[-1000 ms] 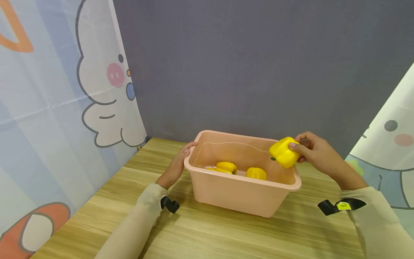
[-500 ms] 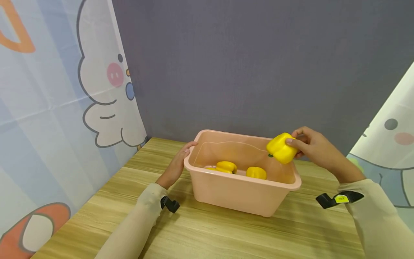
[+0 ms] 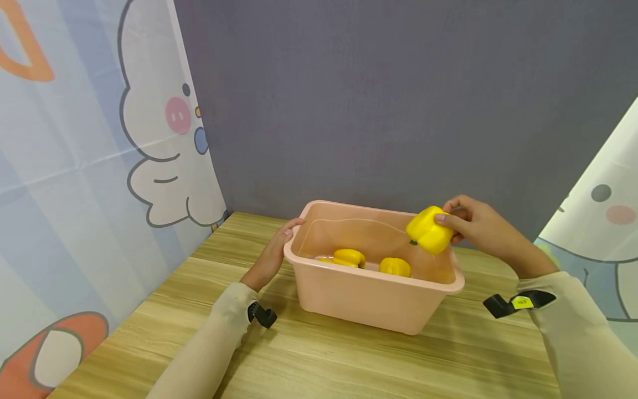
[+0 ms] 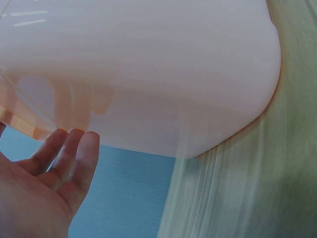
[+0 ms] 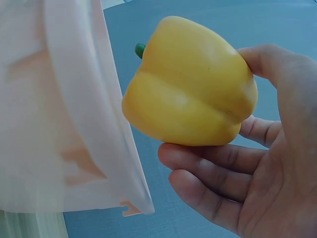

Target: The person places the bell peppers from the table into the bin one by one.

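A yellow bell pepper [image 3: 430,230] with a small green stem is in my right hand [image 3: 476,226], thumb on one side and fingers on the other. It hangs over the right end of the pink plastic tub [image 3: 361,302], tilted with its stem end towards the tub's middle. In the right wrist view, the pepper [image 5: 193,84] appears beside the tub's rim [image 5: 84,94]. My left hand [image 3: 273,255] rests against the tub's left end, fingers at the rim. The left wrist view shows fingertips [image 4: 88,144] touching the outer wall, only gently bent.
Inside the tub lie more yellow peppers [image 3: 395,267], partly hidden by its front wall. The tub stands on a wood-grain table [image 3: 279,360]. Behind it rises a dark grey panel [image 3: 389,111]; a cartoon-printed cloth [image 3: 89,194] hangs on the left, another [image 3: 608,233] on the right.
My right hand has carried the pepper slightly left, further over the tub, rising a little on the way. The left hand, the tub and the peppers inside stay where they were.
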`<state>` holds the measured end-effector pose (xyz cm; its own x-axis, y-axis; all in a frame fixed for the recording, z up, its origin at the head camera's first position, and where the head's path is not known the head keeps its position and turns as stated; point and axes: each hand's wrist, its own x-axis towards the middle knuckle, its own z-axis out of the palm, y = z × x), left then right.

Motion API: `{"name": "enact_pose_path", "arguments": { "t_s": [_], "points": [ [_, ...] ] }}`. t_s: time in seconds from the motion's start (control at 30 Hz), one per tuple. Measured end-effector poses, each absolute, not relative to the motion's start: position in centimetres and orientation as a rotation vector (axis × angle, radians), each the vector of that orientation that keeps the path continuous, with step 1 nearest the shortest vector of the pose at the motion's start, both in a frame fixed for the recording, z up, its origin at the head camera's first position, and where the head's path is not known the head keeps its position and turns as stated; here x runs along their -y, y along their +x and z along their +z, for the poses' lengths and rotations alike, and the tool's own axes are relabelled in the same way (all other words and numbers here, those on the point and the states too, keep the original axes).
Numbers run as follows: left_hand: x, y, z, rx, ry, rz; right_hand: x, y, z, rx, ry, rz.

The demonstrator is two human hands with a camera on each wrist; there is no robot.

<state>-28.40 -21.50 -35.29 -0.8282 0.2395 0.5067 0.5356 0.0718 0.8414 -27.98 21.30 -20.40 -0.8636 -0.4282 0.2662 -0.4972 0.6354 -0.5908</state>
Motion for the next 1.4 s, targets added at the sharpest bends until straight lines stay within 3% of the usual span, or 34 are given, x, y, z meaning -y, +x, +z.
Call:
{"name": "enact_pose_path", "arguments": {
  "t_s": [1.4],
  "points": [
    [21.5,-28.6,-35.4,2.111,-0.790,-1.847,-16.8,-30.0,-18.2,2.918,0.817,0.949]
  ]
}}
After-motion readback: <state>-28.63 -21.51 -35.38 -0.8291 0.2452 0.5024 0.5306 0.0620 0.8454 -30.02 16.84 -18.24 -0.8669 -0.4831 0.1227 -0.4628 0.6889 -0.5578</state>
